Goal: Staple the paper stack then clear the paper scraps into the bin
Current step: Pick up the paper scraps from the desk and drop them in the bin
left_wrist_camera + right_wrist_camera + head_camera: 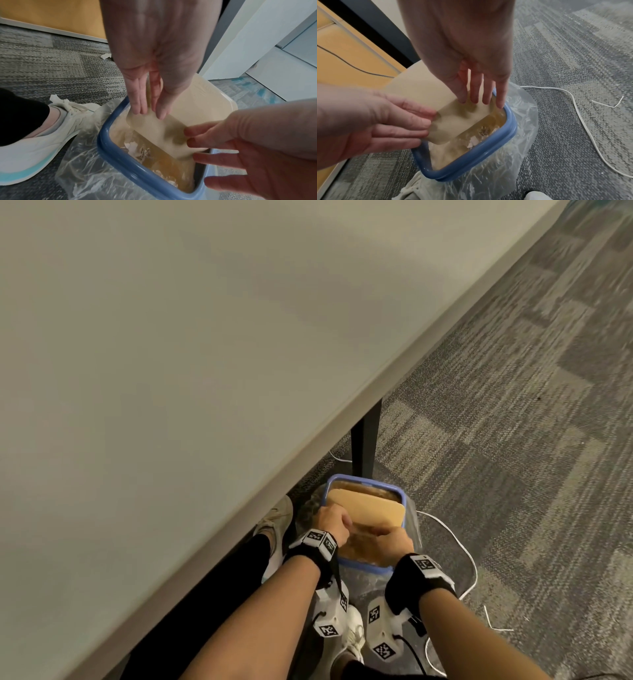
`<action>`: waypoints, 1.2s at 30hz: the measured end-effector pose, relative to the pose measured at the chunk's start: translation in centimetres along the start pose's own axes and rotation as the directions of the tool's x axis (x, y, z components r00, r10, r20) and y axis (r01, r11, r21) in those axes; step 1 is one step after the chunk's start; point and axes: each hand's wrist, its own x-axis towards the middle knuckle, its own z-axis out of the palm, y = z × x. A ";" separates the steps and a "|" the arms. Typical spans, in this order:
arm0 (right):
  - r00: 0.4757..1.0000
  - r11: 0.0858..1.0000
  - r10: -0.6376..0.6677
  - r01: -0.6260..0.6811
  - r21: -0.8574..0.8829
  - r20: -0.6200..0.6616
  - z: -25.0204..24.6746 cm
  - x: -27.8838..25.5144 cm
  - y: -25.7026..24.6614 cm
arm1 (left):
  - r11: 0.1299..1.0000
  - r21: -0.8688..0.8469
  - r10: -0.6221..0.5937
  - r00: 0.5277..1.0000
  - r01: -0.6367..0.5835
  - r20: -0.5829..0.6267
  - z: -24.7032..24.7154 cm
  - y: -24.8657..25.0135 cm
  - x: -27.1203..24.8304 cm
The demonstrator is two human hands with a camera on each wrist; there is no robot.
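Note:
A blue-rimmed bin (343, 478) (120, 155) (471, 162) with a clear liner stands on the carpet beside the table edge. A beige tray (370, 508) (205, 97) (419, 86) tilts down into its mouth. My left hand (334, 520) (149, 111) (426, 121) grips the tray's lower left edge. The straight fingers of my right hand (390, 537) (193, 146) (481, 100) lie on the tray's surface near the bin rim, holding nothing. White paper scraps (133, 147) (474, 142) lie inside the bin.
The pale table top (171, 371) fills the left, and its black leg (364, 440) stands just behind the bin. A white cable (459, 542) (580, 115) loops on the carpet at the right. My shoe (42, 142) sits left of the bin. A loose scrap (106, 55) lies on the carpet.

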 end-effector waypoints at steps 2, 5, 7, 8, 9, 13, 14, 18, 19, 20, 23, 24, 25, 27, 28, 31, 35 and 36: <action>1.000 1.000 -0.004 0.004 -0.005 0.007 -0.6 -0.8 -0.3 | 1.000 0.013 0.010 1.000 -0.010 0.026 -0.8 0.5 -0.7; 1.000 0.992 -0.022 0.022 0.122 0.003 -2.1 -2.3 -1.3 | 0.995 0.089 0.048 0.997 -0.054 0.065 -2.6 2.3 -2.7; 0.999 0.945 -0.036 0.039 0.325 -0.015 -3.7 -3.9 -2.5 | 0.988 0.128 0.075 0.992 -0.087 0.098 -3.8 4.0 -4.8; 0.999 0.899 -0.022 0.034 0.436 -0.033 -4.6 -5.1 -3.2 | 0.984 0.138 0.100 0.989 -0.115 0.107 -4.4 4.8 -6.0; 0.999 0.847 -0.006 0.034 0.530 -0.054 -5.6 -6.5 -3.9 | 0.979 0.146 0.125 0.986 -0.140 0.106 -4.9 5.8 -7.5; 0.985 0.685 -0.044 0.153 0.713 -0.169 -9.8 -13.7 -5.5 | 0.933 0.209 0.299 0.954 -0.293 -0.001 -7.1 9.1 -15.5; 0.970 0.659 -0.071 0.221 0.719 -0.233 -10.9 -15.5 -5.5 | 0.918 0.222 0.346 0.937 -0.329 -0.043 -8.0 9.8 -17.9; 0.733 0.684 -0.225 0.588 0.432 -0.642 -15.6 -24.1 -5.9 | 0.838 0.283 0.525 0.830 -0.465 -0.189 -12.1 10.6 -28.6; 0.644 0.666 -0.272 0.663 0.342 -0.715 -16.6 -27.1 -6.7 | 0.824 0.296 0.552 0.805 -0.484 -0.220 -13.3 10.3 -31.4; 0.551 0.630 -0.332 0.734 0.255 -0.766 -17.3 -30.3 -7.7 | 0.817 0.301 0.566 0.783 -0.492 -0.257 -14.7 9.8 -34.1; 0.353 0.472 -0.565 0.880 0.059 -0.745 -17.1 -40.2 -12.2 | 0.812 0.269 0.583 0.707 -0.517 -0.401 -18.8 7.2 -41.5; 0.319 0.422 -0.658 0.907 0.017 -0.682 -16.2 -43.1 -13.9 | 0.814 0.259 0.578 0.674 -0.520 -0.461 -20.2 6.0 -43.5; 0.288 0.368 -0.748 0.930 -0.013 -0.597 -15.0 -45.7 -15.8 | 0.820 0.261 0.564 0.640 -0.510 -0.522 -21.7 4.8 -45.3; 0.248 0.301 -0.896 0.949 -0.096 -0.367 -11.6 -49.2 -19.1 | 0.855 0.283 0.510 0.600 -0.434 -0.617 -24.4 2.1 -48.4; 0.242 0.285 -0.944 0.941 -0.184 -0.223 -9.6 -50.5 -20.7 | 0.877 0.293 0.474 0.590 -0.380 -0.653 -25.8 0.6 -49.6; 0.316 0.196 -0.925 0.873 -0.446 0.212 -2.7 -52.7 -24.2 | 0.938 0.301 0.341 0.610 -0.171 -0.715 -29.7 -4.7 -52.8; 0.391 -0.063 -0.720 0.786 -0.615 0.573 4.9 -53.8 -27.6 | 0.954 0.255 0.076 0.694 0.158 -0.716 -33.3 -12.6 -55.3; 0.409 -0.106 -0.689 0.760 -0.642 0.598 6.3 -54.2 -28.4 | 0.940 0.248 0.002 0.721 0.236 -0.693 -33.8 -14.3 -55.5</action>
